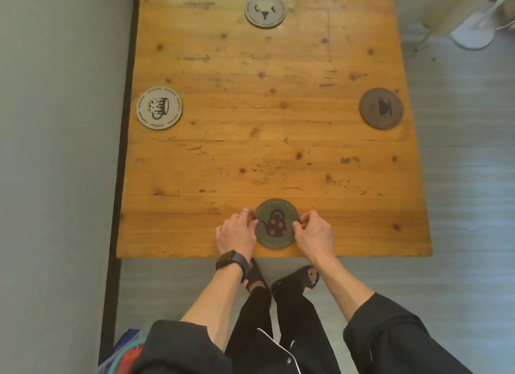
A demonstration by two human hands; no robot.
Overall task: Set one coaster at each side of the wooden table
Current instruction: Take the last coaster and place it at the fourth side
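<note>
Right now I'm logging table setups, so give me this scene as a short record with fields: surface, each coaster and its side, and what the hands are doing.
surface: square wooden table, scratched top
far side: grey coaster, lying flat
left side: pale mug coaster, lying flat
right side: brown cup coaster, lying flat
near side: green teapot coaster, by the near edge
left hand: fingers at the teapot coaster's left rim
right hand: fingers pinching its right rim
sides covered: all four
</note>
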